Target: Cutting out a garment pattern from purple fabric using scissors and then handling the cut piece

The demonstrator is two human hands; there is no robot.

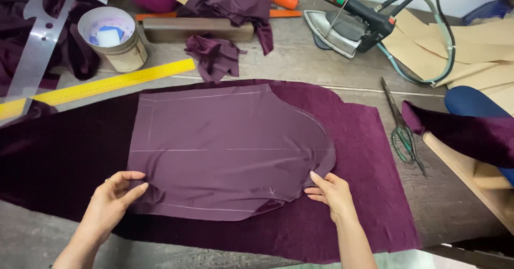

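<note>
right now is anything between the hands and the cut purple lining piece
Nothing visible. The left hand pinches the lining piece at its lower left corner, and the right hand rests on its lower right edge, over the velvet.

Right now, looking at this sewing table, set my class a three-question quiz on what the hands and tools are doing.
1. True or false: the scissors lie on the velvet.
2. Which hand pinches the cut purple piece's lower corner: A left, B right?
3. What lies beside the yellow ruler, near the table's far edge?

Key: 1 false, on bare table. 2 A. 3 the tin.
</note>
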